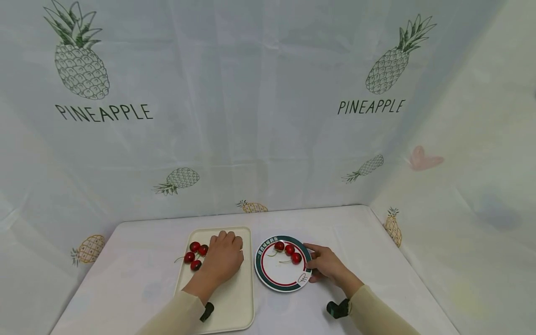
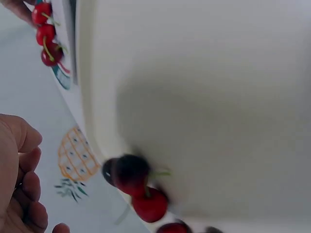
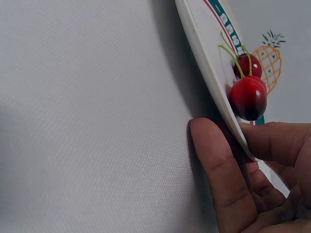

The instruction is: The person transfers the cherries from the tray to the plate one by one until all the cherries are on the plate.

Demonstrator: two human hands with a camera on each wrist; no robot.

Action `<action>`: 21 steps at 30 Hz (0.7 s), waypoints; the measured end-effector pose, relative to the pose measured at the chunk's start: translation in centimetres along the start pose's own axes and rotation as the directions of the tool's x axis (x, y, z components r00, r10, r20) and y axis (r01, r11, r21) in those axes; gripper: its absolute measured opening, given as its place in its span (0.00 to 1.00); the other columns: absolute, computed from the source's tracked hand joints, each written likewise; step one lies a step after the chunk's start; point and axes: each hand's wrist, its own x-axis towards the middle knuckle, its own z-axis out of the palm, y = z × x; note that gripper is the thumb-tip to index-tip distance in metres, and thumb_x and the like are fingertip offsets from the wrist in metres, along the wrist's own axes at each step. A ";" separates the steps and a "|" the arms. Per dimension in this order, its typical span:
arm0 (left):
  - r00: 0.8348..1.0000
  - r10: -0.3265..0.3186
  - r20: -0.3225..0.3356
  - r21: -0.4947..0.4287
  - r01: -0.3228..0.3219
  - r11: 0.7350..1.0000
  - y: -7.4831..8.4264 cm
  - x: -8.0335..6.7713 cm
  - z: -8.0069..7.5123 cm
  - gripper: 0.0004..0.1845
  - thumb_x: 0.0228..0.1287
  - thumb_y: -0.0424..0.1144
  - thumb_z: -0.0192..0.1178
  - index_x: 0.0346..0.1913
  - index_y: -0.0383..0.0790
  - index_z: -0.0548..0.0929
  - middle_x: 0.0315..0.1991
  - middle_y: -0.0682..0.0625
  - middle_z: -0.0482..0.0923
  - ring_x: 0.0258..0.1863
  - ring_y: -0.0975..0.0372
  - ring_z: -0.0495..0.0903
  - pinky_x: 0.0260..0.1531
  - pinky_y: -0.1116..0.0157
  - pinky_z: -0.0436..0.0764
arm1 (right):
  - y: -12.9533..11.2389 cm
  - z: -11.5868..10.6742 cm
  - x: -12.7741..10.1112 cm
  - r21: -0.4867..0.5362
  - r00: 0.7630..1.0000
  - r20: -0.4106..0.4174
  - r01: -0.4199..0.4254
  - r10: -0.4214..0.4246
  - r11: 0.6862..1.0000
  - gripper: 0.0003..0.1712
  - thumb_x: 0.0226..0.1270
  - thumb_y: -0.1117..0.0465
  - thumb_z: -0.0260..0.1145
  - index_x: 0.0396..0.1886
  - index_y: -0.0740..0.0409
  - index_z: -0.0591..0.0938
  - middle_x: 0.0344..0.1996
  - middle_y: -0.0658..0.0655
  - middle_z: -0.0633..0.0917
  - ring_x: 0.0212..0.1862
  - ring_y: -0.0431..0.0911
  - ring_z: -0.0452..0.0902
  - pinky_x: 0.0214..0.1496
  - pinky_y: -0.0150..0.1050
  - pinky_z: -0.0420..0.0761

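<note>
My left hand point(image 1: 224, 259) is over the cream tray point(image 1: 231, 308), just right of several dark red cherries point(image 1: 189, 257) in its left part. In the left wrist view its fingers point(image 2: 31, 187) are loosely curled, with no fruit showing between them. My right hand point(image 1: 328, 265) grips the right rim of a round white plate point(image 1: 274, 272) with a green band and a red ring. In the right wrist view, finger and thumb pinch the rim from above and below. Three stemmed cherries point(image 1: 289, 250) lie in the plate's upper right part.
Tray and plate stand side by side on a white cloth-covered table point(image 1: 339, 228). Behind it hangs a pale curtain point(image 1: 268, 116) with pineapple prints. Both wrists carry black straps with small devices, and a pale sleeve point(image 1: 377, 311) covers the right forearm.
</note>
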 end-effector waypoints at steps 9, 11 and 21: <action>0.997 -0.076 0.008 -0.020 0.076 0.997 -3.0 -2.5 0.2 0.09 0.69 0.42 0.69 0.41 0.40 0.82 0.36 0.48 0.75 0.40 0.52 0.70 0.43 0.51 0.71 | 0.2 -0.1 0.2 0.005 1.000 0.003 0.001 -0.001 1.000 0.42 0.64 0.71 0.73 0.78 0.54 0.72 0.56 0.65 0.81 0.32 0.51 0.86 0.31 0.46 0.88; 0.996 -0.083 0.018 -0.015 0.083 0.996 -3.3 -2.8 0.3 0.10 0.68 0.42 0.69 0.42 0.39 0.82 0.36 0.48 0.76 0.40 0.52 0.71 0.44 0.49 0.72 | 0.2 -0.1 0.2 0.009 1.000 0.006 0.002 -0.002 1.000 0.42 0.64 0.71 0.72 0.78 0.54 0.72 0.56 0.65 0.81 0.32 0.51 0.86 0.31 0.46 0.88; 0.995 -0.085 0.057 -0.008 0.085 0.996 -3.8 -3.6 0.6 0.18 0.63 0.48 0.74 0.43 0.37 0.83 0.39 0.46 0.78 0.42 0.50 0.72 0.49 0.45 0.73 | 0.3 0.0 0.1 0.010 1.000 0.003 0.003 -0.003 1.000 0.42 0.64 0.71 0.73 0.78 0.53 0.72 0.56 0.66 0.81 0.32 0.51 0.85 0.31 0.46 0.88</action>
